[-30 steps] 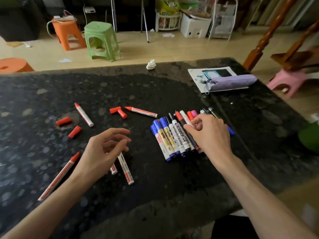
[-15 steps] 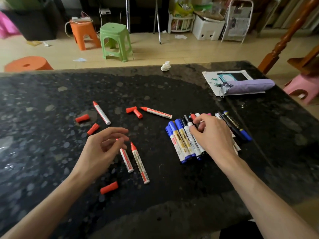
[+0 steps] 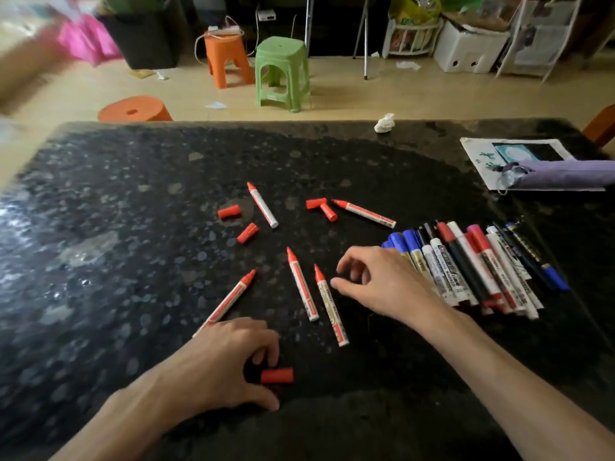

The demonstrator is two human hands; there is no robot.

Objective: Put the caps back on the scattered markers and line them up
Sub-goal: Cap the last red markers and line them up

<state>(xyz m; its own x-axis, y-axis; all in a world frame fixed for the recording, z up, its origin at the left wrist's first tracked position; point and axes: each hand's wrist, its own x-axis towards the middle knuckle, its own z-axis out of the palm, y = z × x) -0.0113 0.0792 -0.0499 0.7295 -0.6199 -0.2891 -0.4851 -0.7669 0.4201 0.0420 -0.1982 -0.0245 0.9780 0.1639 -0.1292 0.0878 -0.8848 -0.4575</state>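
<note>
The left hand [image 3: 226, 364] curls over a loose red cap [image 3: 277, 375] that lies between forefinger and thumb on the dark surface [image 3: 133, 261]; whether they touch it cannot be told. The right hand [image 3: 382, 281], loosely curled and holding nothing, hovers between an uncapped red marker [image 3: 331, 307] and the row of capped markers [image 3: 466, 271]. The barrel print is too blurred to read.

Left hand [image 3: 226, 364] and left forearm [image 3: 133, 417], at the near edge of the table [image 3: 133, 227], are showing bare, the forearm running uncovered as far as the view is reaching. Right hand [image 3: 382, 281] and right forearm [image 3: 499, 367], also at the table's near edge, are showing equally bare. Soft focus is hiding nails and finer surface marks.
</note>
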